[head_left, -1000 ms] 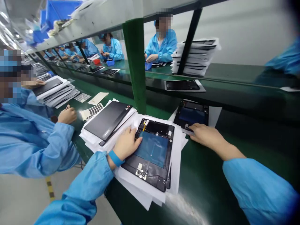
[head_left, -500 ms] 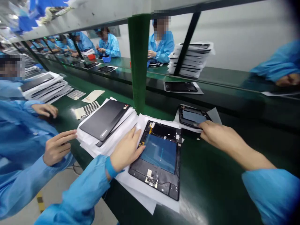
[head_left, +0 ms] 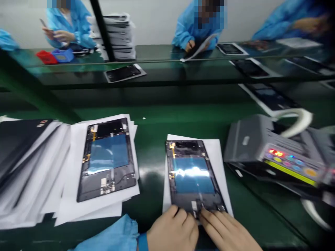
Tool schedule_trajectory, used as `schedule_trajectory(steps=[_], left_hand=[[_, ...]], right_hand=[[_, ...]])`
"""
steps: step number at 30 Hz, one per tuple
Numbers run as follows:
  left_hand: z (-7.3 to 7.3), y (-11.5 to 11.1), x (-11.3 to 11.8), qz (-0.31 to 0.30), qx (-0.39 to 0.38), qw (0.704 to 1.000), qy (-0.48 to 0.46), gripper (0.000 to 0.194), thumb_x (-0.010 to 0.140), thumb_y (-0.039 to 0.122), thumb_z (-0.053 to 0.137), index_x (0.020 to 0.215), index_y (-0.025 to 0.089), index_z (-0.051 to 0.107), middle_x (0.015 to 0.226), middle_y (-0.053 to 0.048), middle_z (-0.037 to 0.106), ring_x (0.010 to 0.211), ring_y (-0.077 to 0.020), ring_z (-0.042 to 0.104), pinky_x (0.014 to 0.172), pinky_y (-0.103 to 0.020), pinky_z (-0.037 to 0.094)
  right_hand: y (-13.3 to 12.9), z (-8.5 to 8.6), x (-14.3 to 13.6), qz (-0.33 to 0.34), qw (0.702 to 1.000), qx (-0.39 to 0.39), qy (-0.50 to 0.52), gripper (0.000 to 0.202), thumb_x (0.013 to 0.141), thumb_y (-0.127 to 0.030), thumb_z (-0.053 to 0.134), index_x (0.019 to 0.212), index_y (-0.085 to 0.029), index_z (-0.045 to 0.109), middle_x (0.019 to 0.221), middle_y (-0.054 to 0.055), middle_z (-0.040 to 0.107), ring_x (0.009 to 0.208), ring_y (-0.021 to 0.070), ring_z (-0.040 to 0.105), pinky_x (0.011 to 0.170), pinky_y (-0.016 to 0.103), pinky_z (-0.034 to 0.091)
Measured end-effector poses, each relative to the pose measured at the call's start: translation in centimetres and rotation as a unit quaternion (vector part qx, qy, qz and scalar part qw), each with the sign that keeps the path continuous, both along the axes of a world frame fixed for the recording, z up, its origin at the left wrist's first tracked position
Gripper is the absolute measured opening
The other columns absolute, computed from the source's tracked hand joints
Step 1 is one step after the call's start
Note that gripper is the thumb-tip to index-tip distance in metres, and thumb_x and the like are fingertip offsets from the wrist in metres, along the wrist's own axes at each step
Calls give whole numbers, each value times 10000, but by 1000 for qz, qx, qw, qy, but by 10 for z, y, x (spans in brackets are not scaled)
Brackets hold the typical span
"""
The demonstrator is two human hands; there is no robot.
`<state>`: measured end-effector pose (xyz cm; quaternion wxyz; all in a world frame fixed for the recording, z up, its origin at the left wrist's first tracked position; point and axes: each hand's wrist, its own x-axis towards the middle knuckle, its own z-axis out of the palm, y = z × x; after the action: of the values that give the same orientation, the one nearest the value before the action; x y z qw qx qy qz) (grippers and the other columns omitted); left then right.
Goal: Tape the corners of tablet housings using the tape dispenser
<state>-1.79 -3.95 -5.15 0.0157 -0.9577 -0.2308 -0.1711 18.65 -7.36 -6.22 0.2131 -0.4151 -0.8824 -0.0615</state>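
An opened tablet (head_left: 193, 174) lies in front of me on a white paper sheet (head_left: 216, 153), its inside facing up, with a blue battery area and an orange ribbon. At its lower end, my left hand (head_left: 174, 228) touches it with fingers curled. Close beside it, my right hand (head_left: 227, 228) has its fingers pressed together, the tips on the small parts near the lower edge. What the fingertips hold, if anything, is hidden. To the left lies a second opened tablet (head_left: 110, 158) on stacked paper sheets, apart from both hands.
Stacked papers with a dark back cover (head_left: 21, 139) stand at far left. A grey tape-dispenser-like machine (head_left: 272, 146) with a red display sits at right. Behind, a ledge carries several tablets, including one tablet (head_left: 124, 73). Co-workers in blue sit beyond a green post (head_left: 34, 87).
My view has turned right. My left hand has left the first tablet, and both hands are now together at the lower end of the other one, which lies nearer me.
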Motion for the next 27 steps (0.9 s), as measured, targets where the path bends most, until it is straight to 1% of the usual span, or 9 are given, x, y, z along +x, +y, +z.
schedule_trajectory(steps=[3,6,8,13,18,19,21,24,27], left_hand=[[0,-3,8,-13,-34,999,28,194,924,169,444,981,92,613,806,-36,585,663,-164,506,647,-312,407],[4,-3,12,6,-51,998,35,198,921,135,430,1024,101,596,819,-34,593,716,-180,528,753,-328,413],[7,-1,13,9,-63,997,49,206,916,113,428,1049,109,585,846,-35,604,746,-186,538,805,-339,409],[17,11,14,-45,-111,987,103,205,872,69,476,1036,131,581,853,-16,614,730,-173,527,771,-313,419],[21,23,11,-56,-128,986,93,280,842,36,464,1064,156,584,876,-1,638,764,-182,545,816,-317,409],[21,24,11,-60,-132,985,88,280,847,43,459,1068,160,585,878,0,640,763,-182,546,816,-316,407],[20,26,11,-61,-134,986,81,277,873,57,428,1073,161,588,869,-4,641,751,-181,543,806,-317,406],[19,24,11,-53,-120,988,77,307,933,73,331,1055,155,600,823,-9,635,708,-179,531,768,-319,405],[17,21,9,-44,-110,991,60,387,992,118,230,993,170,613,786,-1,631,686,-167,531,749,-307,404]], right_hand=[[-5,0,15,-31,999,-23,34,374,998,-122,263,1010,-164,634,982,25,682,905,160,596,835,324,462],[-8,-1,37,-75,995,-17,66,211,951,-101,430,960,-154,635,986,53,664,935,189,583,864,357,479],[-11,-4,49,-89,991,-32,94,172,930,-87,468,909,-157,623,973,60,652,933,188,575,843,345,498],[-16,-11,62,-66,979,-102,161,167,908,-58,449,916,-155,585,1016,80,626,1017,183,558,846,310,529],[-10,-5,74,-57,974,-133,175,161,905,-87,436,911,-173,572,1078,90,619,1087,198,553,865,329,543],[-6,-3,80,-66,976,-119,169,134,912,-118,460,935,-172,580,1093,98,618,1081,204,561,860,337,547],[7,2,96,-111,983,-34,140,119,897,-165,562,1012,-163,592,1082,108,629,1022,208,591,834,343,552],[33,7,121,-196,969,134,64,335,805,-133,709,1115,-147,584,1010,101,657,913,202,627,793,336,553],[54,7,135,-237,951,195,18,447,767,-109,743,1175,-132,563,971,96,667,840,195,641,754,322,547]])
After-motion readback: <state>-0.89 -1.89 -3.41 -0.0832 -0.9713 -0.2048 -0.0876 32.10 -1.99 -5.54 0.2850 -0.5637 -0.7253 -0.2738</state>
